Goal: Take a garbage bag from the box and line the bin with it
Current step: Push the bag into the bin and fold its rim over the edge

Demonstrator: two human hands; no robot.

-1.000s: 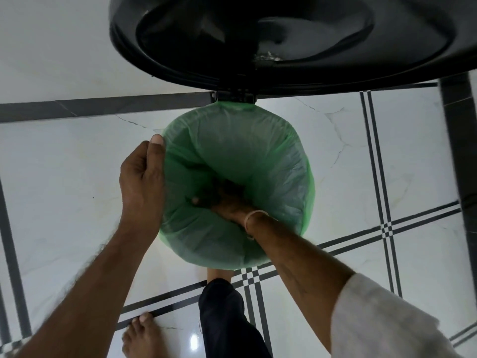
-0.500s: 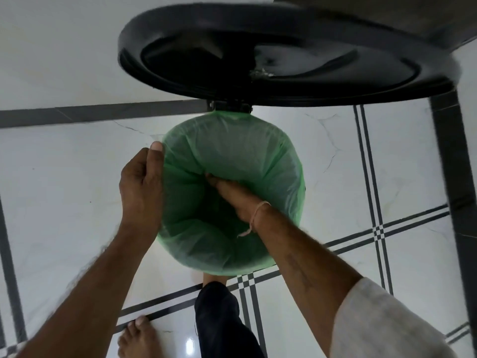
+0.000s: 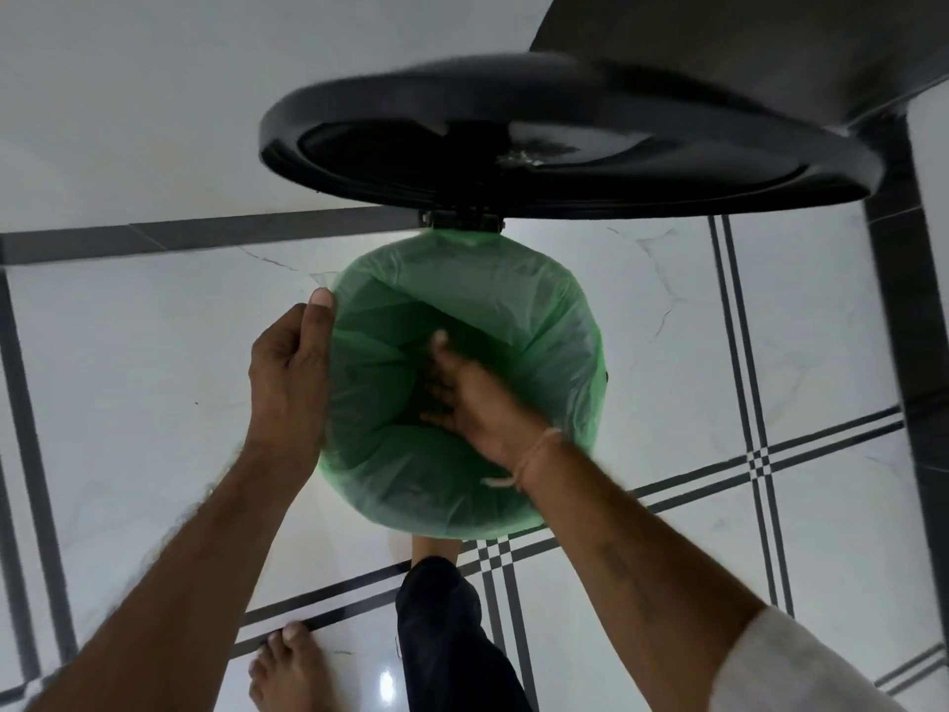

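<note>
A green garbage bag lines a round bin seen from above, its edge folded over the rim all around. The bin's black lid stands raised on its hinge at the far side. My left hand grips the bag against the bin's left rim, thumb up along the edge. My right hand is inside the bin's mouth, fingers spread and blurred, resting against the bag's inner wall. The box of bags is not in view.
The bin stands on white marble floor tiles with dark stripes. My bare left foot and a dark trouser leg are just in front of the bin. A dark vertical band runs at the right.
My right hand has risen from deep inside the bag up to near the rim. The left hand has kept its hold on the left rim. The view has tilted, so the lid sits higher.
</note>
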